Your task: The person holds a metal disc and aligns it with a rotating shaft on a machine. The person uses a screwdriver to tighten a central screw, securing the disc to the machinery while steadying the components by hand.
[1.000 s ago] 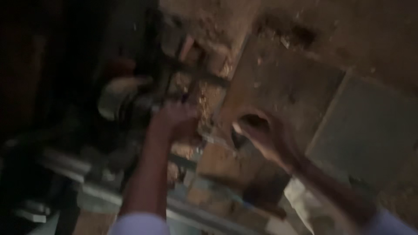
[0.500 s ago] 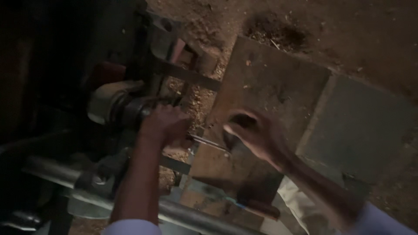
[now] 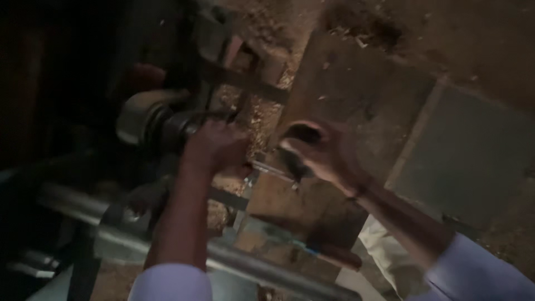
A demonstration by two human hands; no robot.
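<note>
My left hand (image 3: 214, 146) rests with fingers curled against the dark round chuck (image 3: 167, 125) of a lathe-like machine, gripping it. My right hand (image 3: 317, 153) is closed around a dark tool handle, and a thin metal rod (image 3: 267, 169) runs from it toward my left hand. The picture is dim and blurred, so the exact contact of the rod with the machine is unclear.
A metal bar (image 3: 245, 81) crosses above the hands. A grey round rail (image 3: 184, 245) runs along the bottom. Sawdust and wood chips (image 3: 262, 114) lie under the machine. A wooden board (image 3: 345, 100) and a grey slab (image 3: 468, 150) lie on the dirt floor at right.
The view has shifted, so the hands sit slightly lower right in frame. Both hands stay at the chuck and the tool, with the right hand turned a little.
</note>
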